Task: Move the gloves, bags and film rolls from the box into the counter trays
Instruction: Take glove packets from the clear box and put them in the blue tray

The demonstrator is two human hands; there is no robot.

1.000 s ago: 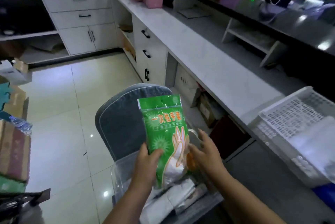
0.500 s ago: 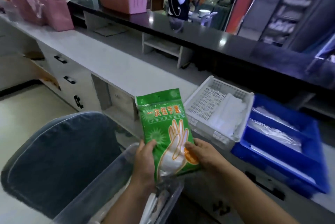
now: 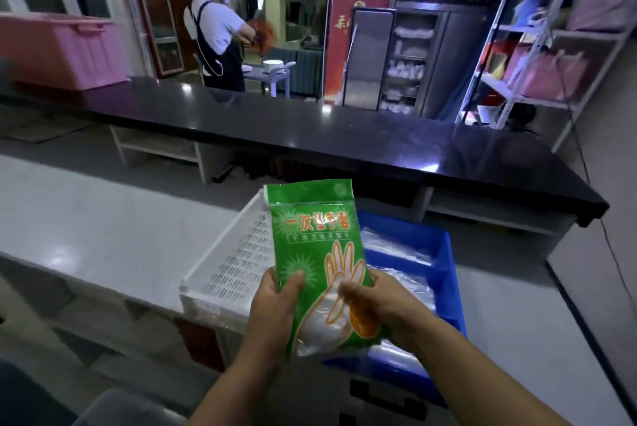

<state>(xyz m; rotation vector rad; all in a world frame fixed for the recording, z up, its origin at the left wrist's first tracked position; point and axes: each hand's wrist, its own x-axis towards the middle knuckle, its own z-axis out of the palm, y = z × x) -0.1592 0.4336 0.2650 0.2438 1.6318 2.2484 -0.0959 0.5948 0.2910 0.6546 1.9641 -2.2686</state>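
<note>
I hold a green pack of disposable gloves [image 3: 319, 253] upright in both hands, in front of the counter trays. My left hand [image 3: 274, 308] grips its lower left edge, thumb on the front. My right hand [image 3: 375, 301] grips its lower right side. Behind the pack a white perforated tray [image 3: 220, 274] sits on the pale counter, with a blue tray [image 3: 444, 260] directly to its right holding clear plastic bags [image 3: 396, 250]. The source box is out of view.
A raised black counter [image 3: 310, 129] runs behind the trays, with a pink crate [image 3: 58, 50] at its left end. A person in an apron [image 3: 217, 39] stands beyond it. Metal shelving [image 3: 551, 46] stands at the right. A grey chair back [image 3: 113, 408] is at bottom left.
The view has swung right from the chair and clear box to face the counter. The glove pack, still in both hands, now hangs in front of the white and blue trays.
</note>
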